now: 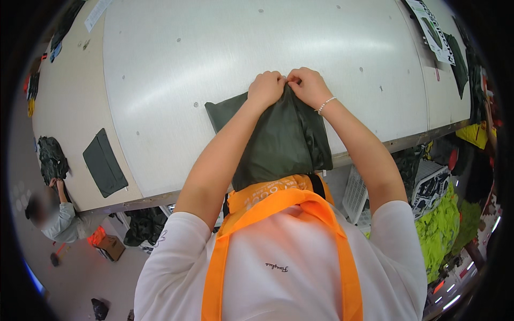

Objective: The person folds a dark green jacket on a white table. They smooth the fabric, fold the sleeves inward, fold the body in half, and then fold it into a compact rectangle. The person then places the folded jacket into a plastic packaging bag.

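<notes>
A dark green, slightly shiny fabric piece (276, 142) lies over the table's near edge and hangs toward my body. Its exact kind I cannot make out. My left hand (267, 89) has its fingers curled closed on the far edge of the cloth. Close beside it, my right hand (309, 87), with a beaded bracelet at the wrist, pinches the same edge. The cloth is drawn up into a peak between the hands, with folds running down its right half. Its left corner lies flat on the table.
The pale table (176, 80) has small round fasteners. A folded dark green piece (105, 163) lies at left, near a co-worker (59, 216) handling dark cloth (52, 158). Printed sheets (431, 32) lie far right. Below the edge are white baskets (357, 192) and bright yellow-green cloth (438, 230).
</notes>
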A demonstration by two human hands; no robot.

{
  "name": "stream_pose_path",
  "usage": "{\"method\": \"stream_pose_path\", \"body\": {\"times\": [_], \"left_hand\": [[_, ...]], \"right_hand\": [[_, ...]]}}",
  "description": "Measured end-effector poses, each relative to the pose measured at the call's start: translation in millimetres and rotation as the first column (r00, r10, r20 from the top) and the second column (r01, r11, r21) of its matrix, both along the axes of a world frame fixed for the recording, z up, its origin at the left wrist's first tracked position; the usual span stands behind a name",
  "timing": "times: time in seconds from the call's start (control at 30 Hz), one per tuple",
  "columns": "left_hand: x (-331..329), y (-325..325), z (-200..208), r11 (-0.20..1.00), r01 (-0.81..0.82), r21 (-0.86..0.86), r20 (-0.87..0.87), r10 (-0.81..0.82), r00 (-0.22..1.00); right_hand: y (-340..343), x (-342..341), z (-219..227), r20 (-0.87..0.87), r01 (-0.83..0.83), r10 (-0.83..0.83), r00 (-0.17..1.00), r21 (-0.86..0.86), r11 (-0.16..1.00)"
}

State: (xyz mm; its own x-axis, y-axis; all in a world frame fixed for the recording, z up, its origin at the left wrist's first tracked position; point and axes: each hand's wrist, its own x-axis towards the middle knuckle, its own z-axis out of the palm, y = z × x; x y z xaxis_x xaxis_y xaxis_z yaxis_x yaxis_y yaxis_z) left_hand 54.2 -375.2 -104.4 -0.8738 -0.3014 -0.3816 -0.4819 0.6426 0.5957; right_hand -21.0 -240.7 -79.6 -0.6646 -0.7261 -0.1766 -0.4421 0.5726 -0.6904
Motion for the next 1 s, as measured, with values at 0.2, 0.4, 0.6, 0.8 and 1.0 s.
{"method": "stream_pose_path", "body": {"times": [0.2, 0.4, 0.6, 0.8, 1.0], "left_hand": [[-1.7, 2.8, -0.9, 0.998, -0.05, -0.042, 0.02, 0.051, 0.998], [0.0, 9.1, -5.5, 0.988, -0.055, -0.145, -0.012, 0.054, 0.998], [-0.4, 14.2, 3.7, 0.982, -0.061, -0.181, -0.027, 0.057, 0.998], [11.6, 38.9, 119.1, 0.965, -0.111, -0.239, -0.594, -0.055, 0.803], [77.7, 65.8, 174.5, 0.986, -0.013, -0.169, -0.69, -0.109, 0.716]], "right_hand": [[36.1, 14.6, 16.5, 0.045, -0.238, 0.252, 0.967, -0.194, 0.951], [122.8, 102.7, 54.5, -0.051, -0.373, 0.37, 0.928, -0.121, 0.92], [179.4, 173.1, 32.6, -0.26, -0.281, 0.268, 0.928, -0.016, 0.96], [184.9, 154.2, 15.3, 0.226, 0.205, -0.182, 0.957, -0.081, 0.975], [177.6, 70.9, 26.1, 0.989, 0.755, 0.119, 0.09, -0.145, 0.64]]}}
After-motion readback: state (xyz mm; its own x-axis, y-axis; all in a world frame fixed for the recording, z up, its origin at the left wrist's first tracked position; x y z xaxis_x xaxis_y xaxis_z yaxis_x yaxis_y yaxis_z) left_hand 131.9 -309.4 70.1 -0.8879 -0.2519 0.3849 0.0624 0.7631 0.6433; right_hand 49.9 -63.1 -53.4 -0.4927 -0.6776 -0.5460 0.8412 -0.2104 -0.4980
